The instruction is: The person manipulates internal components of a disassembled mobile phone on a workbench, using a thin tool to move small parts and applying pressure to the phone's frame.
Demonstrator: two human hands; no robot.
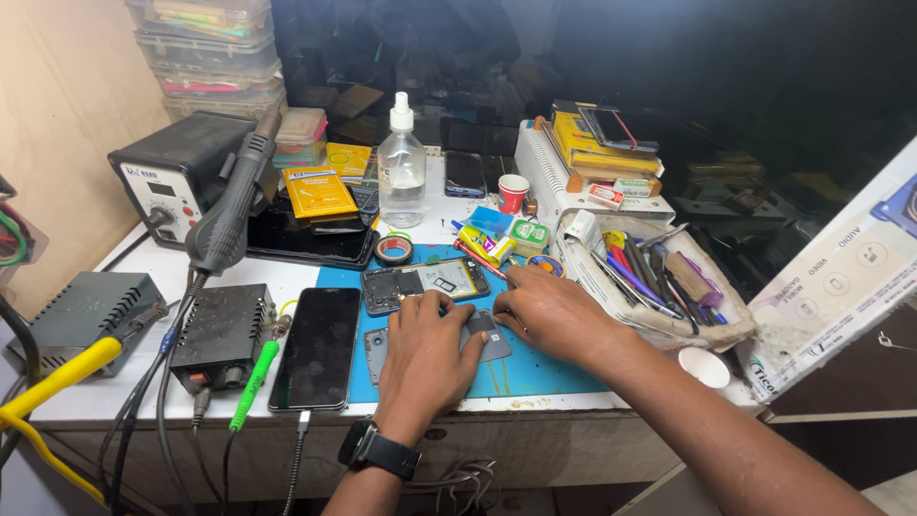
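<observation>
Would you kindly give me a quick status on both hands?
Left hand pressing grey back cover. Right hand beside it. Opened phone just behind.

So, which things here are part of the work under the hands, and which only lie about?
In use:
left hand
right hand
grey back cover
opened phone
blue mat

Lying about:
black phone
spray bottle
tape roll
tool pouch
paper cup

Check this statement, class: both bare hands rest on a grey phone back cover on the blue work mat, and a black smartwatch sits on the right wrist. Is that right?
Not quite. The head view shows the black smartwatch on the left wrist, not the right. The rest holds: the left hand and right hand both rest on the grey phone back cover on the blue work mat.
</observation>
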